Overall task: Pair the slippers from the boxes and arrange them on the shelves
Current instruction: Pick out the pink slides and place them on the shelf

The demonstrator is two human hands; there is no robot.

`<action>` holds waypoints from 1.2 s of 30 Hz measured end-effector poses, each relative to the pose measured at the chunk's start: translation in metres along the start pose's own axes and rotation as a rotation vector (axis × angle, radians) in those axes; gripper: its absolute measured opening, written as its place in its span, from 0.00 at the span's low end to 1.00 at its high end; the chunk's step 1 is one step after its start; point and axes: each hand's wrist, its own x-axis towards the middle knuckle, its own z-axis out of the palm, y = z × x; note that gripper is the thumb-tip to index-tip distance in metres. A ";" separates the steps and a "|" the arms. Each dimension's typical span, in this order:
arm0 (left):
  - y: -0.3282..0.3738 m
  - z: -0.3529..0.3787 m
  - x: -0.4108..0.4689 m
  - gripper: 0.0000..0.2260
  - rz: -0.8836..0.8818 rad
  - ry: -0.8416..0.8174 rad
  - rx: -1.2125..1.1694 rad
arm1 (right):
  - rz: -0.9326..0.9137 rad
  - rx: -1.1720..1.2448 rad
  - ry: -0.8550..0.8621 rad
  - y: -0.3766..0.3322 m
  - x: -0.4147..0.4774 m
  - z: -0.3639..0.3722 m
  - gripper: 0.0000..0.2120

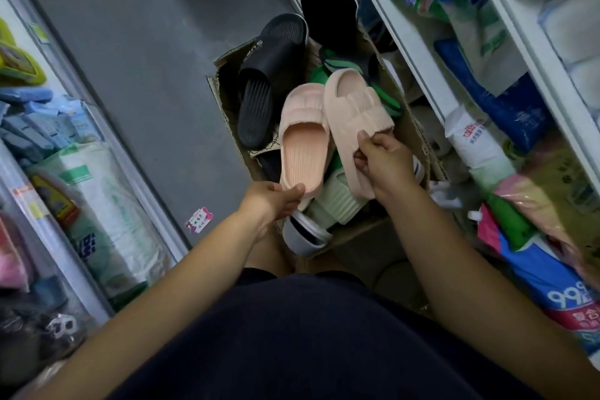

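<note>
Two pale pink slippers hang side by side over an open cardboard box (227, 114) on the floor. My left hand (276, 200) pinches the heel of the left pink slipper (303, 140), whose footbed faces up. My right hand (381, 157) grips the side of the right pink slipper (355, 110), which is tilted on its edge. Inside the box lie black slippers (259, 97), green ones (328, 70), a pale green one (337, 201) and a grey-white one (303, 234).
White shelves (418, 52) on the right hold blue, green and white packaged goods. A second shelf unit (107, 143) on the left carries packs and coloured items. Grey floor (136, 42) runs between them, with a small pink sticker (198, 220) on it.
</note>
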 end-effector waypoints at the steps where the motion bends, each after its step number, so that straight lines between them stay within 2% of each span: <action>1: -0.003 -0.006 0.000 0.14 0.057 0.027 0.124 | 0.002 -0.038 -0.003 0.003 0.000 0.002 0.11; 3: 0.000 -0.017 0.000 0.16 0.139 0.079 0.290 | -0.012 -0.115 0.006 0.005 0.000 0.006 0.10; 5: 0.006 -0.026 0.004 0.23 0.175 0.099 0.333 | -0.032 -0.177 0.011 0.005 0.003 0.007 0.13; 6: 0.011 -0.030 0.005 0.23 0.205 0.116 0.322 | -0.043 -0.193 0.009 0.005 0.006 0.007 0.14; 8: 0.025 -0.034 0.005 0.13 0.281 0.147 0.266 | -0.050 -0.185 0.020 0.001 0.008 0.006 0.14; 9: 0.033 -0.035 0.006 0.14 0.328 0.159 0.268 | -0.049 -0.174 0.027 -0.002 0.007 0.006 0.14; 11: 0.050 -0.037 0.015 0.24 0.441 0.174 0.318 | -0.048 -0.156 0.051 -0.008 -0.003 0.007 0.11; 15: 0.089 -0.038 0.039 0.23 0.673 0.086 0.619 | -0.078 -0.182 0.245 -0.012 -0.021 0.014 0.06; 17: 0.111 -0.038 0.052 0.23 0.767 -0.013 0.769 | -0.119 -0.214 0.379 -0.015 -0.033 0.020 0.08; 19: 0.132 -0.041 0.061 0.21 0.847 -0.083 0.821 | -0.152 -0.207 0.465 -0.015 -0.045 0.034 0.09; 23: 0.163 -0.067 0.080 0.20 1.045 0.057 0.961 | -0.090 -0.200 0.361 -0.004 -0.059 0.085 0.09; 25: 0.178 -0.085 0.091 0.22 1.050 0.068 1.035 | -0.027 -0.130 0.292 -0.001 -0.056 0.111 0.09; 27: 0.194 -0.101 0.104 0.25 0.988 0.038 1.071 | 0.091 0.035 0.274 -0.003 -0.046 0.133 0.15; 29: 0.210 -0.110 0.118 0.29 0.895 -0.020 1.124 | 0.220 0.259 0.308 -0.003 -0.027 0.149 0.23; 32: 0.230 -0.112 0.134 0.30 0.858 -0.113 1.236 | 0.250 0.483 0.441 0.000 0.000 0.160 0.29; 33: 0.234 -0.111 0.138 0.29 0.852 -0.136 1.231 | 0.256 0.498 0.466 0.005 0.008 0.161 0.27; 35: 0.237 -0.113 0.140 0.29 0.844 -0.163 1.208 | 0.235 0.453 0.483 0.008 0.012 0.162 0.14; 36: 0.237 -0.116 0.140 0.30 0.837 -0.179 1.209 | 0.219 0.422 0.491 0.003 0.006 0.164 0.11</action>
